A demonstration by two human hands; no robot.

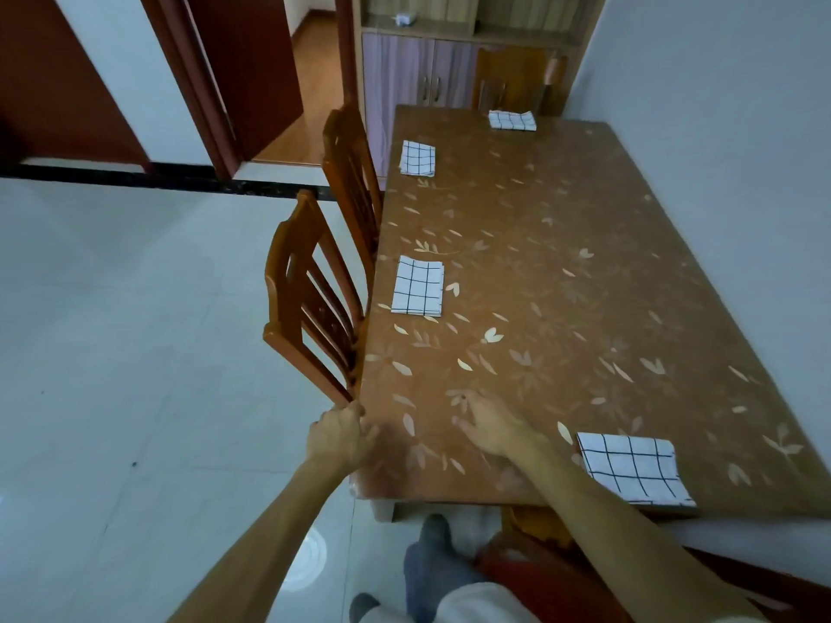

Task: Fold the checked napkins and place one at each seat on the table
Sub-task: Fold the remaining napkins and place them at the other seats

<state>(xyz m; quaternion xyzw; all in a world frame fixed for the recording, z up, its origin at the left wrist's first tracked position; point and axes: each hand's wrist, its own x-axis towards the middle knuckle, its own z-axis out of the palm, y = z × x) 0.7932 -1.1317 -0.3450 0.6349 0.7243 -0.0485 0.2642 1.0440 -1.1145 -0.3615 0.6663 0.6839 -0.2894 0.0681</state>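
Several folded white napkins with black checks lie on the brown leaf-patterned table [562,272]. One napkin [634,467] sits at the near edge, one napkin [417,286] on the left side by the nearer chair, another napkin [418,158] further along the left side, and one napkin [512,120] at the far end. My left hand [339,436] grips the table's near left edge beside the chair leg. My right hand [488,427] rests flat on the tabletop with straight fingers, holding nothing.
Two wooden chairs [314,303] [350,173] stand tucked against the table's left side; another chair [517,83] stands at the far end before a cabinet [418,74]. A wall runs along the right. A red chair [539,573] is at the near end by my legs.
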